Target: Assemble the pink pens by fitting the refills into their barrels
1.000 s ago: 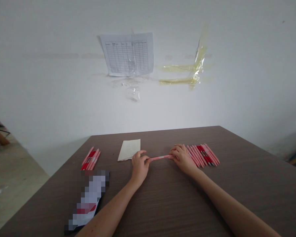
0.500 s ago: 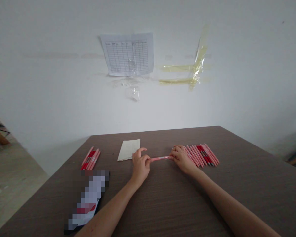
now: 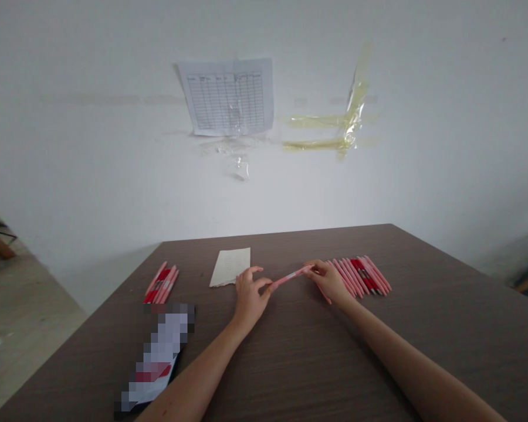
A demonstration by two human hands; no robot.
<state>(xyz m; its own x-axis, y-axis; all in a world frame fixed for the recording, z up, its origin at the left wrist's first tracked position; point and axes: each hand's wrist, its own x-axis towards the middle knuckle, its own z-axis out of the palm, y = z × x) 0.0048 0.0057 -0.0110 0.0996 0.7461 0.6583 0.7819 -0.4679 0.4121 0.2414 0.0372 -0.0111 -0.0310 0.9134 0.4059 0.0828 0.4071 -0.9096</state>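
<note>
A pink pen (image 3: 293,275) spans the gap between my two hands, its right end higher than its left. My left hand (image 3: 251,296) pinches the lower end between thumb and fingers. The upper end is in the fingertips of my right hand (image 3: 330,281). Beneath my right hand, another pink pen (image 3: 326,296) shows only its near tip. Just right of that hand lies a slanted row of pens (image 3: 361,275), mostly pink with a few red among them. A smaller group of pink and red pens (image 3: 161,283) rests at the table's left.
A torn-edged sheet of paper (image 3: 231,266) lies behind my left hand. Nearer on the left is a dark-edged flat item (image 3: 158,357), its face blurred out. The brown table (image 3: 281,363) meets a white wall bearing a taped printed form (image 3: 229,97).
My right hand has shifted slightly right and raised its end of the pen, so the pen now slants. A pen tip has come into view below that hand. My left hand stays nearly in place.
</note>
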